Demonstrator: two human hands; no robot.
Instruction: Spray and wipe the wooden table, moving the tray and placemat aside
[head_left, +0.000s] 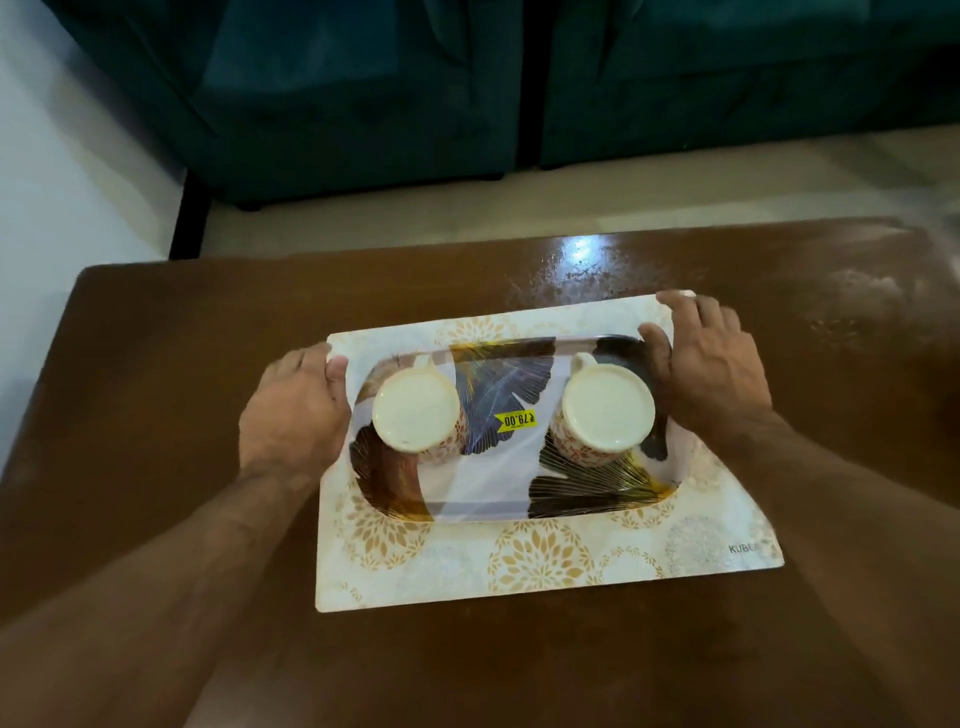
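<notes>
Left hand (293, 410) and right hand (711, 364) grip the cream floral placemat (545, 561) edges; a jerk could topple both inverted mugs (415, 410) on the leaf-print tray (498, 488).

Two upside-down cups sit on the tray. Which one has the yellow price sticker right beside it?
The left cup: the yellow sticker lies on the tray just off its right side, while the right cup stands further from it.

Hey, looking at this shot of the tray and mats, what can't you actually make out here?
All in the head view:
- Left hand fingertips: tucked under the placemat edge.
- Tray ends: covered by both hands; right hand.
- Cups interiors: they sit upside down.
- Placemat brand lettering: too small, partly hidden by the right forearm.
- Table near edge: cut off by the frame.
</notes>
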